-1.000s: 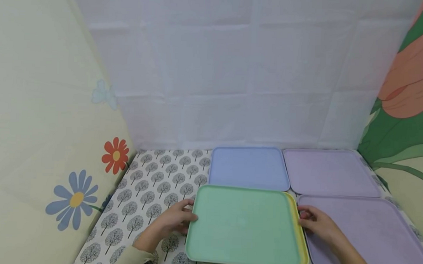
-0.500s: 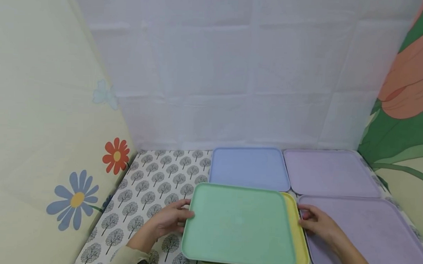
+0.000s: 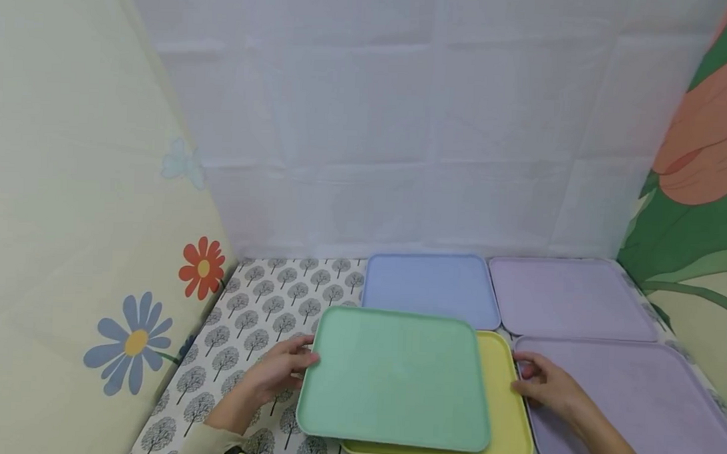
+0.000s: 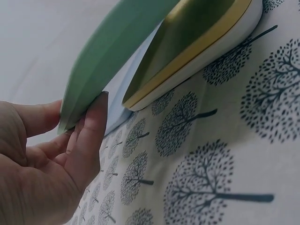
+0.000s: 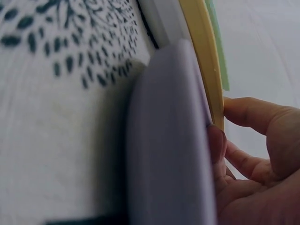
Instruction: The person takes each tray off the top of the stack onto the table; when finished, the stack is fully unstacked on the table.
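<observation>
With thumb above and fingers beneath, my left hand pinches the left edge of a green tray. The left wrist view shows the green tray tilted, its left edge raised off a yellow tray. A white layer shows directly under the yellow rim. At the right edge of the yellow tray, my right hand holds the rim between thumb and fingers. In the right wrist view, the fingertips reach in between the yellow rim and a purple tray.
A blue tray lies behind the green one, partly overlapped by it. Beside it is a lilac tray, with the purple tray in front. Tree-print cloth covers the table, with cloth walls on three sides.
My left hand has drawn the green tray leftward and slightly up, uncovering more of the yellow tray's right side and front edge. My right hand has stayed at the yellow rim.
</observation>
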`<state>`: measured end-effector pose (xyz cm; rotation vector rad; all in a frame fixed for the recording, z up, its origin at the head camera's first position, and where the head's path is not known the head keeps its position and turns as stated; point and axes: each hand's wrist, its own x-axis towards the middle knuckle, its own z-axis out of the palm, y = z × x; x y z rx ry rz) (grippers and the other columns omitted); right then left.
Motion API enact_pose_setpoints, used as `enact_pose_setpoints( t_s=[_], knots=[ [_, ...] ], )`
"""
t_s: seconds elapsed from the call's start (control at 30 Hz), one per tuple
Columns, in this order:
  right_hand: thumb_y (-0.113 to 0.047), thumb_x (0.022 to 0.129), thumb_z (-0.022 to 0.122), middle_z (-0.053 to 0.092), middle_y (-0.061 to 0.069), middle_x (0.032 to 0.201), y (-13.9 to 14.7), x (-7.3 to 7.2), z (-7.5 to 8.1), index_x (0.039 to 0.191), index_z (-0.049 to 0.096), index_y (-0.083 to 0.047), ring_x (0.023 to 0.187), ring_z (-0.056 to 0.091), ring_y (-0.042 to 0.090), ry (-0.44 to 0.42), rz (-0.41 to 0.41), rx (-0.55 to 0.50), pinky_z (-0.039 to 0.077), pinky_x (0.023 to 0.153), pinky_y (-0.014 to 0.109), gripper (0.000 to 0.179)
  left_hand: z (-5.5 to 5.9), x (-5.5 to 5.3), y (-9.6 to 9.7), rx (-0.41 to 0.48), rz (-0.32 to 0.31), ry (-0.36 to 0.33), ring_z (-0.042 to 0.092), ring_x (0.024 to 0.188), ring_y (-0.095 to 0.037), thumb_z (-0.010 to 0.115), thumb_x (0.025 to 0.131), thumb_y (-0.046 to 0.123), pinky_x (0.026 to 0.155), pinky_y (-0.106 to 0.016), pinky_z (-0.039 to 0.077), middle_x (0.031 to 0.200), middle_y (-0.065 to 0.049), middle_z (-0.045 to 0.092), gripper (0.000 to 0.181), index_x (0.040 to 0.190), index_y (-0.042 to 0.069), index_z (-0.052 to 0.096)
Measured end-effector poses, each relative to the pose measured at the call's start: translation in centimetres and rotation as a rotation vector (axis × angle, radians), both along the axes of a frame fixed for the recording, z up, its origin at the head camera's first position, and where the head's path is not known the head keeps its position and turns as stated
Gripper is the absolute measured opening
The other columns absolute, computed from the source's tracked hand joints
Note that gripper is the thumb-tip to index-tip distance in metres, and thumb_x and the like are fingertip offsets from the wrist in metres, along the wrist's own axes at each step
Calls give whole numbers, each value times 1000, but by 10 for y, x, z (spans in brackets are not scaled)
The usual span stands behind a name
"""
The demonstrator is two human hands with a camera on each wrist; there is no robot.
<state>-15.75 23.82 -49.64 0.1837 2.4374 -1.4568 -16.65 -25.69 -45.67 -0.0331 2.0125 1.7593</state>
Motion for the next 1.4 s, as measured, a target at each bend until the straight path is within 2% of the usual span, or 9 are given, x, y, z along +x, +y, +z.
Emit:
enact_pose_setpoints(
  t_s=[0.17,0.37,0.57,0.73,0.9,1.13,1.23,1.33,1.4],
  knots=[
    [-12,83,79,54,14,104,0,1,0,143,46,5,79,57,21,-5,-11,17,55,64,33,71,1,-4,-7,-27,41,27,69,98,-24,60,102,21,85,-44,63,115,-15,63,65,152,-8,30],
    [-10,84,78,53,13,101,4,3,-2,141,46,8,78,56,20,40,18,3,55,61,30,68,1,-14,-21,-24,26,58,70,99,-24,58,103,21,87,-45,63,117,-14,65,66,154,-9,27],
    [-9,85,77,53,12,100,8,3,-1,140,46,10,78,55,20,67,47,1,54,60,28,66,10,-30,-43,-8,25,60,70,103,-21,57,104,20,90,-45,62,118,-8,66,70,156,-9,20],
    [-10,85,78,53,12,100,9,2,-1,140,46,9,79,54,20,58,42,13,54,60,28,67,17,-46,-62,-55,41,78,70,104,-20,56,105,21,90,-45,62,121,-9,66,69,156,-8,21],
    [-11,85,78,53,12,101,9,2,0,141,46,8,80,54,20,50,32,22,54,61,29,67,21,-61,-79,-102,75,87,70,103,-19,56,105,23,89,-44,62,120,-8,67,69,157,-7,21],
    [-11,85,78,53,12,100,9,3,-1,140,46,9,80,54,20,55,34,17,54,60,28,67,18,-78,-101,-166,152,99,68,96,-11,56,105,25,84,-35,62,112,1,67,69,156,-8,23],
    [-10,85,78,53,12,100,9,3,-1,140,46,9,80,54,20,49,25,10,54,60,28,67,18,-83,-108,-197,200,89,66,97,-11,55,106,25,85,-35,62,119,-5,65,68,157,-7,23],
    [-10,85,78,53,13,101,8,3,-1,141,46,9,80,54,20,44,20,7,54,60,29,67,19,-86,-116,-230,228,82,64,99,-12,53,106,27,88,-36,61,130,-15,58,70,158,-7,20],
    [-10,85,78,53,13,101,7,3,-1,141,46,9,79,53,20,41,17,0,54,60,29,67,20,-88,-121,-227,239,79,63,100,-12,53,106,27,91,-37,61,133,-17,55,71,158,-7,18]
  ],
)
